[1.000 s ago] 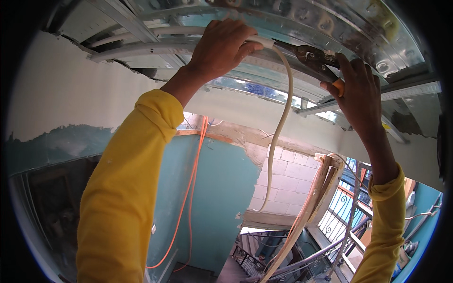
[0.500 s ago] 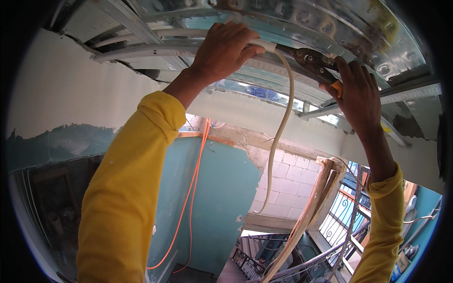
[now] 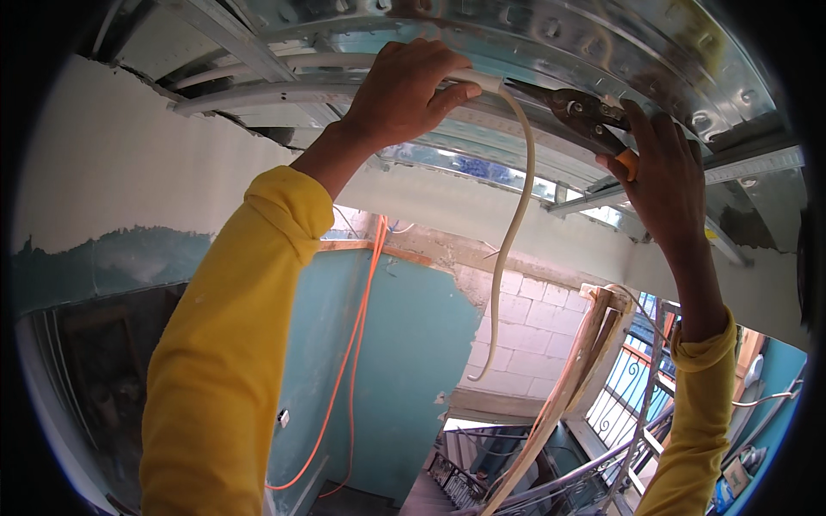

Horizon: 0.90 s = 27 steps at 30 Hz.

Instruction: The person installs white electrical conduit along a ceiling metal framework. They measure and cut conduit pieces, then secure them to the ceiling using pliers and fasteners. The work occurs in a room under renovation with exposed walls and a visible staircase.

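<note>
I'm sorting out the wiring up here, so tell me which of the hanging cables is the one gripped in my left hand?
The off-white cable: its upper end sits in the left hand at the metal ceiling channel. The orange cables hang untouched along the teal wall.

Orange cables (image 3: 361, 344) hang down the teal wall (image 3: 404, 361). Beside it is a grey block wall (image 3: 538, 322). Wooden planks (image 3: 576, 370) lean near the blue railing (image 3: 624, 391).

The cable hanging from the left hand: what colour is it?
Off-white cable, held in the left hand; seen in the head view.
</note>
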Tool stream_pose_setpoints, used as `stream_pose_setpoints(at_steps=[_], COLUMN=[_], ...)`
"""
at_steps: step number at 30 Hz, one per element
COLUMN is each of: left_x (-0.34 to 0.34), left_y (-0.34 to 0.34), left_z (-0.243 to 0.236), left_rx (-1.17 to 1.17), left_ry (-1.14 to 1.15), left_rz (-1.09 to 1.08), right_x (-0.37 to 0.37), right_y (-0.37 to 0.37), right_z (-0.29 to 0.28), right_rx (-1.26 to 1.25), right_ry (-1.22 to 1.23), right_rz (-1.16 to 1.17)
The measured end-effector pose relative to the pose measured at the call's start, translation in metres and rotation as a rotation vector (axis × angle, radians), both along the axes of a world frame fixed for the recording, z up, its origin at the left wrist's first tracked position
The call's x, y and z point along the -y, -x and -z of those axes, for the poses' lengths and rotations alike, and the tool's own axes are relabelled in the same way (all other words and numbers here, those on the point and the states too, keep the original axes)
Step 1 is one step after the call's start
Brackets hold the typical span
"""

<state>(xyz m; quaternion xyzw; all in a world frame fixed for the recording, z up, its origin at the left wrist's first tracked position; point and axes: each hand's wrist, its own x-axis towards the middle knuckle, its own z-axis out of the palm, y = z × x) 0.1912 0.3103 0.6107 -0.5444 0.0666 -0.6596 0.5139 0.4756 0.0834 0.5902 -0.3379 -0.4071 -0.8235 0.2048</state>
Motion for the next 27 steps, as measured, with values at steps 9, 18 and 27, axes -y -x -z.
stream_pose_setpoints(at_steps=[9,18,27], left_x=[0.075,0.095,0.093], left_y=[-0.023,-0.025,-0.036], left_z=[-0.004,-0.007,-0.008], left_rx=[0.082,0.102,0.088], left_ry=[0.71,0.611,0.534], left_rz=[-0.208,-0.254,-0.344], right_x=[-0.005,-0.019,-0.023], right_y=[-0.008,-0.018,-0.01], right_z=[0.033,0.065,0.093], right_rx=[-0.272,-0.62,-0.72], right_ry=[0.093,0.202,0.362], right_rz=[-0.123,-0.463,-0.726])
